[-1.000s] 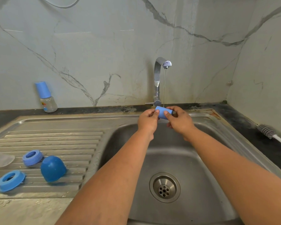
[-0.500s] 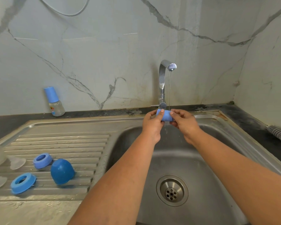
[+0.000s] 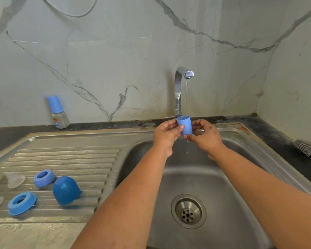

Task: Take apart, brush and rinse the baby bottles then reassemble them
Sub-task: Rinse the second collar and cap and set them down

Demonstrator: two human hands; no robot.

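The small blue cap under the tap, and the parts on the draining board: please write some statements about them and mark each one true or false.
1. Both hands, left hand and right hand, hold the small blue cap. True.
2. The cap's open end faces down. False: it faces up, under the water from the tap.
3. Two blue rings lie on the draining board. True.
4. The dark blue dome cap lies in the sink basin. False: it lies on the draining board.
5. The bottle brush is in the right hand. False: it lies on the counter at the right.
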